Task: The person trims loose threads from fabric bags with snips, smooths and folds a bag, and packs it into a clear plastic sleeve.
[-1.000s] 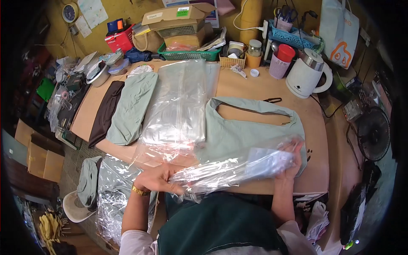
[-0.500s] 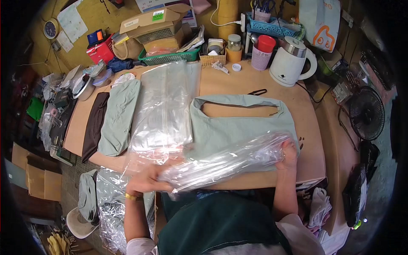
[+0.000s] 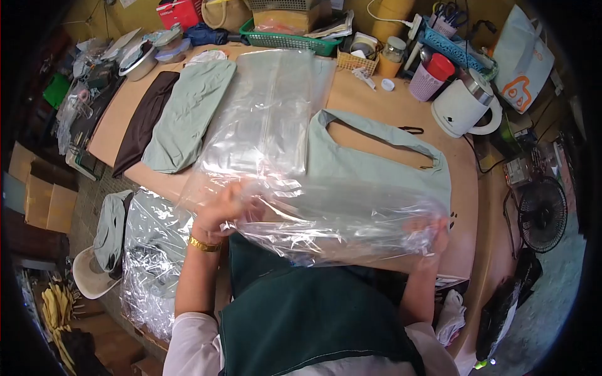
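Note:
A clear plastic bag (image 3: 326,216) is stretched between my two hands over the table's front edge. My left hand (image 3: 219,207) grips its left end, and my right hand (image 3: 429,235) has hold of the right end, partly seen through the plastic. Behind the bag lies a pale green cloth bag (image 3: 382,156) with a long handle loop, its lower part covered by the plastic. A stack of clear plastic bags (image 3: 269,113) lies to its left. Further left are a folded pale green cloth piece (image 3: 191,116) and a dark brown one (image 3: 145,122).
Along the back stand a green basket (image 3: 291,42), a small wicker basket (image 3: 359,61), a pink cup (image 3: 426,81) and a white kettle (image 3: 464,106). A black fan (image 3: 542,213) is at the right. Plastic-wrapped cloth (image 3: 153,257) sits at lower left.
The clear bag has opened out from a narrow, gathered strip into a wider sheet between my hands. My left hand has moved up. The view has shifted, so the table items appear higher.

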Tool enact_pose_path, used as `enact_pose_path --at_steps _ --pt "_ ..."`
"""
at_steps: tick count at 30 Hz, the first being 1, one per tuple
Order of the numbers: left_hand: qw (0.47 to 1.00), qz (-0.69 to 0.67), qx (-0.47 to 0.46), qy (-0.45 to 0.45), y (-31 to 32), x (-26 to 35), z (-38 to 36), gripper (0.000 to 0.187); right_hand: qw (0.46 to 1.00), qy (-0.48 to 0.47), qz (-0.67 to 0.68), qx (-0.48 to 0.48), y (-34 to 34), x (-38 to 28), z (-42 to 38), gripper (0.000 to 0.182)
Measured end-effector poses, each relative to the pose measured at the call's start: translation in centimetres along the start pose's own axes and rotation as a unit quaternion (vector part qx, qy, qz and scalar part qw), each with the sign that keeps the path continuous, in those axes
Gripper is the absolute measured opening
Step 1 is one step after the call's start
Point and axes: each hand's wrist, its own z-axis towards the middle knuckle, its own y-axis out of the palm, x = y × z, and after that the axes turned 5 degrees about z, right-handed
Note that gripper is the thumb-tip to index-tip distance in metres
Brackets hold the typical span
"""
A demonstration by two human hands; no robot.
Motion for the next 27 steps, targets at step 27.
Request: enact_pose_path --at_steps 27 --pt "0.999 -0.04 0.031 0.016 -1.5 0.4 -3.2 0.041 0.905 0.216 -0.355 0.089 0.8 -4.2 0.3 0.051"
